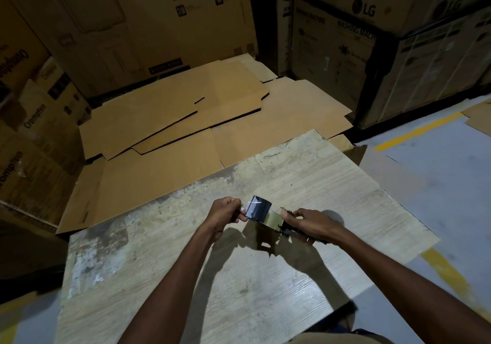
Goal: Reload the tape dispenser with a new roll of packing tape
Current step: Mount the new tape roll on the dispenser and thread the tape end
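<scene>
A roll of clear packing tape (259, 209), dark and glossy in this light, sits in a black tape dispenser (287, 228) held just above the pale wooden board (186, 277). My left hand (225, 214) pinches the left side of the roll. My right hand (312, 225) grips the dispenser's handle, and its thumb lies on a stretch of tape (275, 217) running from the roll toward the dispenser's front. Most of the dispenser is hidden under my right hand.
Flattened cardboard sheets (172, 120) lie beyond the board. Stacked cartons (358, 37) wall off the back and left. Grey floor with yellow lines (417, 133) runs along the right. A small round grey object (333, 216) peeks out behind my right hand.
</scene>
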Action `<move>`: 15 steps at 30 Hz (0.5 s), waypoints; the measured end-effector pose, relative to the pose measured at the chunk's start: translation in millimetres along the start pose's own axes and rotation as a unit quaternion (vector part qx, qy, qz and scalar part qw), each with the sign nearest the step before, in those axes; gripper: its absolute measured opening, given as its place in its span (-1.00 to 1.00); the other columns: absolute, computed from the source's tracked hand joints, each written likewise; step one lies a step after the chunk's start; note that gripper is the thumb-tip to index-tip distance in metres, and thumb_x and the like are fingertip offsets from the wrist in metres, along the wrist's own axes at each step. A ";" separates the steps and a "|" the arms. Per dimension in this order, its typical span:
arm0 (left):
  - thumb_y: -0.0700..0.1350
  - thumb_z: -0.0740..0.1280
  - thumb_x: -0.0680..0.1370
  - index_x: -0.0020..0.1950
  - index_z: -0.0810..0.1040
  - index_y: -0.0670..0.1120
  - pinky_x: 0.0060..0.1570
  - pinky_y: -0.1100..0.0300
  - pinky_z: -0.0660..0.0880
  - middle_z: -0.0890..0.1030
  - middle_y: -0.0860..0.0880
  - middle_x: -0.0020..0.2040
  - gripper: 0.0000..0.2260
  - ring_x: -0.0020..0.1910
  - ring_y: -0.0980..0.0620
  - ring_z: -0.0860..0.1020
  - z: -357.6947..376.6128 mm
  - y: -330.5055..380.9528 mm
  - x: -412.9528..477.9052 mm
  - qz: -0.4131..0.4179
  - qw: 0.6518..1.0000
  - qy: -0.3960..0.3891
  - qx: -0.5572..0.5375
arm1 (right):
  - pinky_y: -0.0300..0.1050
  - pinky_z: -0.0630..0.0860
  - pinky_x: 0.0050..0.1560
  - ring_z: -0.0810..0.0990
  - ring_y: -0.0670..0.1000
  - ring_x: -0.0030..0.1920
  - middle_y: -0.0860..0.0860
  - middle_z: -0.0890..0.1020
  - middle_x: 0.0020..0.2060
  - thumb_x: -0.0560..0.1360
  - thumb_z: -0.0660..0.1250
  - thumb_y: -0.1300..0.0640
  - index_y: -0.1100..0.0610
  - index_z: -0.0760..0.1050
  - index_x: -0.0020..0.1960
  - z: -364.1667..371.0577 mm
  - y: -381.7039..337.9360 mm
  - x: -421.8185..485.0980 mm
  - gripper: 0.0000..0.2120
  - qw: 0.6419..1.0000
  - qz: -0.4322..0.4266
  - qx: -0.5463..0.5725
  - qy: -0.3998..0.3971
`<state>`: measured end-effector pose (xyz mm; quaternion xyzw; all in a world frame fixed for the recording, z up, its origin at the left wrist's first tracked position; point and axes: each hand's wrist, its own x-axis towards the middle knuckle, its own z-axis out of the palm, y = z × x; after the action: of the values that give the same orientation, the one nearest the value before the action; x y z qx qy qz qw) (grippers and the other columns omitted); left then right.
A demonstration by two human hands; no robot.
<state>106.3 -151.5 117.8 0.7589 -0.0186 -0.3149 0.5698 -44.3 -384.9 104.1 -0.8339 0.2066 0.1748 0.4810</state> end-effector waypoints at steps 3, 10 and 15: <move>-0.27 0.26 0.61 -0.09 0.58 -0.22 -0.32 0.19 0.49 0.69 -0.20 -0.21 -0.86 -0.30 -0.07 0.66 -2.3 0.3 0.7 0.000 1.000 -0.001 -0.010 | -0.15 0.59 -0.35 0.69 0.07 -0.32 0.12 0.71 -0.31 0.43 0.17 -0.60 0.20 0.60 -0.06 -0.8 -5.6 3.6 -0.18 1.000 0.005 -0.004 -0.011; -0.27 0.23 0.60 -0.07 0.57 -0.25 -0.27 0.15 0.51 0.70 -0.21 -0.17 -0.85 -0.26 -0.11 0.66 -3.3 -0.4 -1.0 0.002 1.000 -0.026 -0.003 | -0.07 0.66 -0.31 0.68 0.05 -0.41 0.14 0.71 -0.37 0.32 0.11 -0.71 0.25 0.66 -0.08 -1.2 -15.6 8.6 0.00 0.997 0.060 -0.050 -0.020; -0.28 0.23 0.61 -0.13 0.57 -0.22 -0.25 0.16 0.50 0.70 -0.23 -0.19 -0.83 -0.28 -0.05 0.67 -1.7 0.8 -2.7 0.027 0.999 -0.032 0.028 | -0.13 0.60 -0.33 0.66 0.05 -0.39 0.11 0.67 -0.39 0.26 0.12 -0.74 0.20 0.61 -0.13 14.2 -13.7 9.3 -0.03 0.991 0.120 -0.052 -0.014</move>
<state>105.3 -149.3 120.0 0.7634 -0.0661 -0.3229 0.5554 -30.6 -367.9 102.7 -0.8243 0.2885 0.2535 0.4159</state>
